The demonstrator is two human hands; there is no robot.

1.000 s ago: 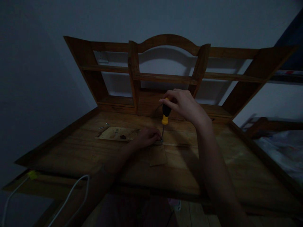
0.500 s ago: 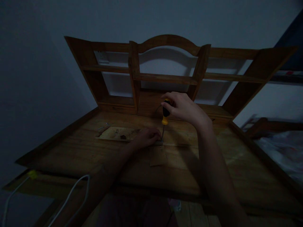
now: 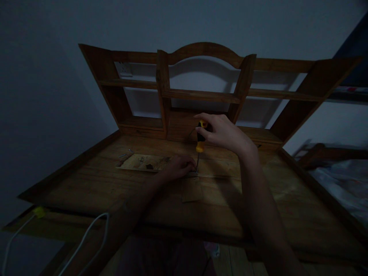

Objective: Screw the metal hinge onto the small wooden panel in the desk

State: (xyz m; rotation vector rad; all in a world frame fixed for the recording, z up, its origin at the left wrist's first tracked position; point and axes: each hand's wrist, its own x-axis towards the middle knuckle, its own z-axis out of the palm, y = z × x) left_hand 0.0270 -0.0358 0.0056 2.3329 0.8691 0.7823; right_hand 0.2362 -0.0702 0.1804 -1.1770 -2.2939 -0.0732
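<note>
My right hand (image 3: 222, 132) is closed round the black and yellow handle of a screwdriver (image 3: 199, 142) that stands upright, its tip down on a thin wooden strip (image 3: 212, 175) on the desk top (image 3: 86, 184). My left hand (image 3: 178, 167) rests on the desk just left of the tip, its fingers pinched at the shaft's lower end; what they hold is too small and dark to make out. A flat plywood piece (image 3: 143, 162) lies under and left of the left hand. A small square wooden block (image 3: 191, 190) lies right below the tip.
A wooden hutch (image 3: 201, 92) with open shelves stands at the back of the desk against a pale wall. A white cable (image 3: 83, 241) hangs over the front left edge. A bed with light bedding (image 3: 342, 184) lies to the right. The room is dim.
My right hand has turned on the screwdriver handle and shifted its grip slightly. The left hand and the screwdriver's tip have stayed in place.
</note>
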